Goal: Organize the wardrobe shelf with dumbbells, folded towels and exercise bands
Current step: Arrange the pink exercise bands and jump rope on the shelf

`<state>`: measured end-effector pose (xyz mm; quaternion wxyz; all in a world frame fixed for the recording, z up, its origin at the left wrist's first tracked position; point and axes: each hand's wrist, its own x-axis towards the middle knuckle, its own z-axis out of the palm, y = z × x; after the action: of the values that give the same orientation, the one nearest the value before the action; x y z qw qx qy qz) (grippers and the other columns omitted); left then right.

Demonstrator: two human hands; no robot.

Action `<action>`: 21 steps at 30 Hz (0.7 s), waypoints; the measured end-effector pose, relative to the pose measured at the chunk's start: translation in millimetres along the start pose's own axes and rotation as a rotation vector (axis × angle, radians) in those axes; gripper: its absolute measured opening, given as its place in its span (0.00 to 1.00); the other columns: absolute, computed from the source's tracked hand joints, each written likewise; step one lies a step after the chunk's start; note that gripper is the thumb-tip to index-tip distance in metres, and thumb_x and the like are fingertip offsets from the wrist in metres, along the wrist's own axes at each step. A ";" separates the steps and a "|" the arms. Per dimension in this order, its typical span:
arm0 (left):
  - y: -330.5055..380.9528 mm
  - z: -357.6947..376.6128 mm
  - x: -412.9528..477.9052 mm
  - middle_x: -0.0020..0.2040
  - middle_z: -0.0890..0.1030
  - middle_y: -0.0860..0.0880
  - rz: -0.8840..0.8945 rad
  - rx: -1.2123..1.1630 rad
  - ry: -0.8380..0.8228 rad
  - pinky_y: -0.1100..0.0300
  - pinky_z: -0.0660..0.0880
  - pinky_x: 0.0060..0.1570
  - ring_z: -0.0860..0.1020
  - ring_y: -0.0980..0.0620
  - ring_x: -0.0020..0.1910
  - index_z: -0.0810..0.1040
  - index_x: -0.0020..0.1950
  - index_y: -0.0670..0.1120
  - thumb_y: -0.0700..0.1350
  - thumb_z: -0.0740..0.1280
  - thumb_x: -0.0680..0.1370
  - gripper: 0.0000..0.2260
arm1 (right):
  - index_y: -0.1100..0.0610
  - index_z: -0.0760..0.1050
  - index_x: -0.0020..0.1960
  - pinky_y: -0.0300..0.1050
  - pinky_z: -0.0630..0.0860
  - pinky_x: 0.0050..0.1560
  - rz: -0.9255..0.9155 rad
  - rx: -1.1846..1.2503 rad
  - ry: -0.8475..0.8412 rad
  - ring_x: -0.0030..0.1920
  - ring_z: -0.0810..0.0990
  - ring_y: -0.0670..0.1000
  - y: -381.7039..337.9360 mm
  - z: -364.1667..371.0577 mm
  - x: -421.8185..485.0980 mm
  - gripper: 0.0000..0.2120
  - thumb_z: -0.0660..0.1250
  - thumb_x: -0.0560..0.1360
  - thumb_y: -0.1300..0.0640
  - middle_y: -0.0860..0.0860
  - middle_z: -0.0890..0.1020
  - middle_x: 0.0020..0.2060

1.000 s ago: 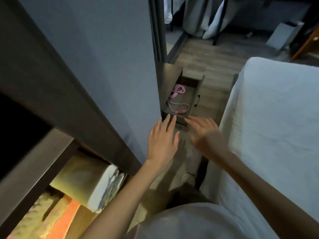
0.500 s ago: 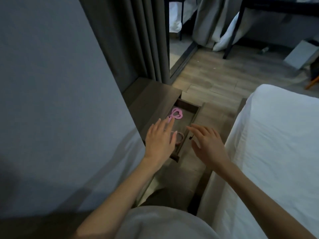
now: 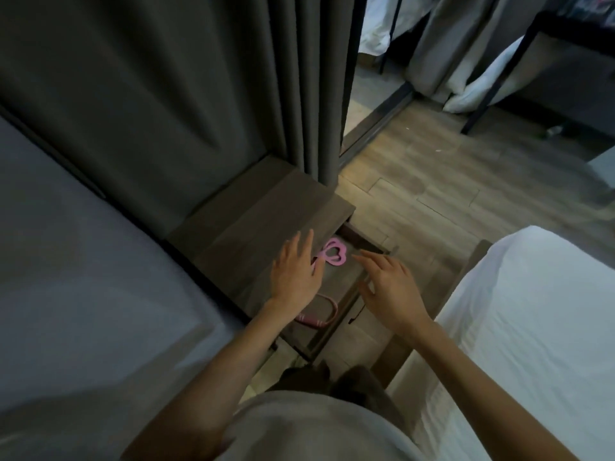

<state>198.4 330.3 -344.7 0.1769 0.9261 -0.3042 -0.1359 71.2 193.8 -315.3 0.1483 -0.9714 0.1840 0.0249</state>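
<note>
Fetching the exercise bands appears to be the step in hand. The left hand (image 3: 294,274) and right hand (image 3: 389,287) hover over the open nightstand drawer (image 3: 341,284), fingers spread wide and holding nothing. The pink heart-shaped band (image 3: 334,254) lies at the drawer's far end, and a pink-handled band (image 3: 324,319) lies nearer its front. The next move calls for lowering the fingers to close around one.

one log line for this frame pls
left hand: open, over drawer | right hand: open, at drawer's right edge | pink band: in drawer | held: nothing
</note>
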 end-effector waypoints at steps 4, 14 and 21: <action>-10.1 9.3 22.4 0.77 0.59 0.48 -0.142 -0.040 0.029 0.51 0.64 0.67 0.61 0.48 0.74 0.52 0.78 0.53 0.60 0.54 0.80 0.28 | 0.47 0.64 0.73 0.51 0.60 0.71 -0.097 -0.006 -0.109 0.72 0.63 0.51 18.1 2.8 52.3 0.24 0.63 0.78 0.54 0.47 0.67 0.72; -0.3 72.6 20.4 0.71 0.69 0.45 -0.713 -0.201 0.060 0.46 0.68 0.64 0.69 0.41 0.67 0.62 0.75 0.53 0.62 0.52 0.80 0.26 | 0.47 0.67 0.70 0.52 0.70 0.66 -0.519 -0.153 -0.489 0.65 0.72 0.54 62.1 39.2 170.1 0.21 0.62 0.78 0.54 0.50 0.75 0.66; 18.5 128.2 10.8 0.69 0.69 0.43 -0.900 -0.369 0.052 0.47 0.70 0.63 0.71 0.42 0.65 0.65 0.72 0.51 0.57 0.54 0.81 0.21 | 0.50 0.71 0.66 0.46 0.76 0.57 -0.616 -0.227 -0.626 0.57 0.77 0.53 92.9 77.9 186.2 0.16 0.61 0.78 0.56 0.52 0.77 0.60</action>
<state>151.2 278.4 -454.1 0.2693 0.9221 0.1600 -0.2274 211.2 69.3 -434.7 0.0897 -0.9366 -0.1711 0.2922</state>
